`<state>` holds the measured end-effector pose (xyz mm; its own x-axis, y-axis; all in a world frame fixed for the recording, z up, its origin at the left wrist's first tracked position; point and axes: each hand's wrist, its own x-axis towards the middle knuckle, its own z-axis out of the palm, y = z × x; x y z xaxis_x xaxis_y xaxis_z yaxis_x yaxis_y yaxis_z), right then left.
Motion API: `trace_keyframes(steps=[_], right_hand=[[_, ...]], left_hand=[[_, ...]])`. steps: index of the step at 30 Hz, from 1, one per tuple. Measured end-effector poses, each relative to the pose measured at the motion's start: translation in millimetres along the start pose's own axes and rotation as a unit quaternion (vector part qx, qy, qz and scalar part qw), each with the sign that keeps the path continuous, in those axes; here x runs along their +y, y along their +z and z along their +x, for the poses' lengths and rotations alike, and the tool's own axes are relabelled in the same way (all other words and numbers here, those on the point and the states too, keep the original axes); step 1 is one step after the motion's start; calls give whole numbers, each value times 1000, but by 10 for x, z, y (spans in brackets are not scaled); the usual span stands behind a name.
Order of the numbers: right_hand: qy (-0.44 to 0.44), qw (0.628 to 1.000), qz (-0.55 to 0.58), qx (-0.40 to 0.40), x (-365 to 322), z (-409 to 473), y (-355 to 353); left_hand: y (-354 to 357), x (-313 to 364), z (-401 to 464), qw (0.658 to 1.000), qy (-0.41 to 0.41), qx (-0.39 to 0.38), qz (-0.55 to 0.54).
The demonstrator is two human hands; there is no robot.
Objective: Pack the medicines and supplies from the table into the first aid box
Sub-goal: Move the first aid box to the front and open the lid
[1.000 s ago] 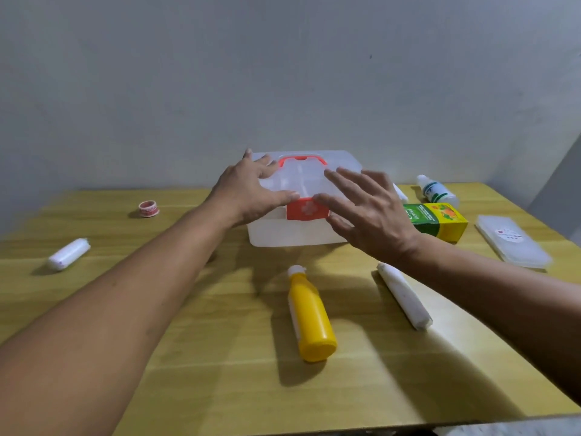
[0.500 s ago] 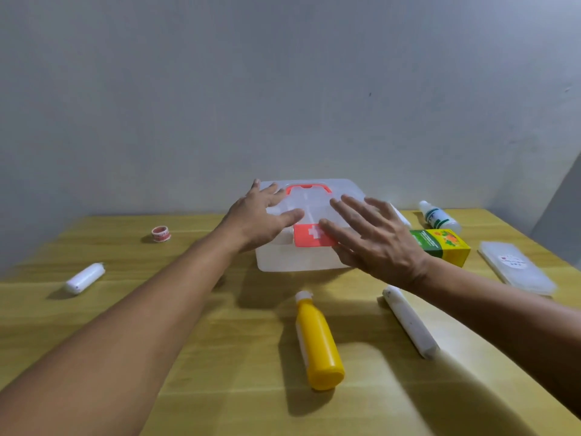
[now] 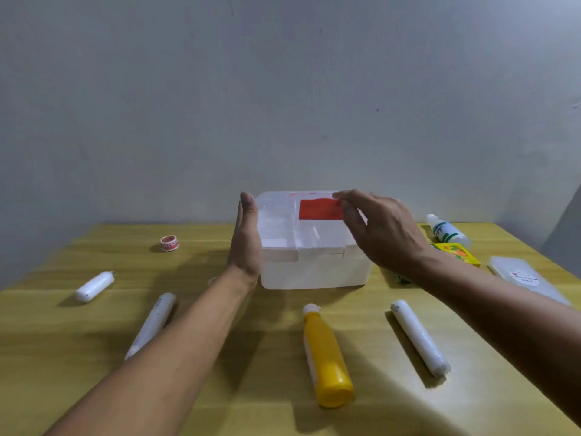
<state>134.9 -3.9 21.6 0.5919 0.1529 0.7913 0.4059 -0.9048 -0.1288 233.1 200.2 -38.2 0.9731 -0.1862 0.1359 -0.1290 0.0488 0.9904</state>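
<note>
The white translucent first aid box (image 3: 314,272) stands mid-table, its lid (image 3: 283,215) tilted up, with the red latch (image 3: 320,209) near the top edge. My left hand (image 3: 246,243) lies flat against the box's left side, fingers straight. My right hand (image 3: 382,229) pinches the lid's edge beside the red latch. On the table lie a yellow bottle (image 3: 327,357), a long white roll (image 3: 419,338), a thin white tube (image 3: 151,324), a short white roll (image 3: 94,286) and a small tape roll (image 3: 169,243).
Right of the box are a white dropper bottle (image 3: 446,231), a green and yellow carton (image 3: 457,253) partly hidden by my right forearm, and a flat clear pack (image 3: 525,278). The wooden table (image 3: 63,357) meets a grey wall behind the box.
Both hands left the lid's top. The left moved to the box's side, the right took hold of the lid, which has swung up. The view has tilted upward.
</note>
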Motion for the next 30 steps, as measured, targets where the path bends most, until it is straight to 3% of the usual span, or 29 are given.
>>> trace_keyframes(steps=[6,9,12,20,26,30], right_hand=[[29,999,-19,27,70,474,-70],[26,996,-77,42,213,702,-41],[-3,994,-105,43,332,818,12],[-43,990,-123,48,456,950,227],[108,970,-161,-149,596,967,320],[134,964,-133,-190,606,928,180]], left_hand=[[144,154,-240,991,41,51,118],[210,174,-328,930,110,11,351],[168,129,-233,886,85,-3,455],[146,222,-187,852,75,-19,518],[118,164,-112,857,101,-11,506],[105,167,-71,849,91,-18,520]])
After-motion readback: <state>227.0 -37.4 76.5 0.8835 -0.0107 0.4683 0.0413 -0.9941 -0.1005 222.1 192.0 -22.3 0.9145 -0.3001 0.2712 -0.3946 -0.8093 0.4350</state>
